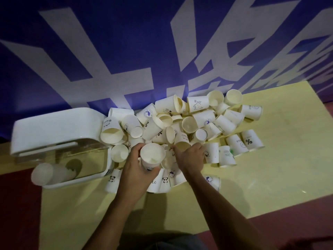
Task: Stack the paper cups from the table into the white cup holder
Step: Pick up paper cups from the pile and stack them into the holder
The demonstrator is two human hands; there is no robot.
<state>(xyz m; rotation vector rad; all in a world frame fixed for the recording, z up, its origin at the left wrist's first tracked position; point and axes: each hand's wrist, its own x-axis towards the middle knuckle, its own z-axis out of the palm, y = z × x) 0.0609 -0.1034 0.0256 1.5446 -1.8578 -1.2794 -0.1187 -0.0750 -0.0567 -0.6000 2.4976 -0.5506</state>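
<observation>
Paper cups (198, 121) lie heaped on the yellow table (279, 150), just right of the white cup holder (75, 181), whose lid (54, 127) stands open over a stack (46, 175) lying inside. Left hand (134, 167) grips one upright cup (152, 156); right hand (190, 156) reaches into the heap, its grip unclear.

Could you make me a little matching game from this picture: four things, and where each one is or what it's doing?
Things:
1. left hand
2. white cup holder
3. stacked cups
4. cup marked %

States:
A. lies on its side at the right edge of the pile
B. grips an upright cup
C. lie inside the holder
D. sits at the left end of the table

Pairs: 1-B, 2-D, 3-C, 4-A
</observation>
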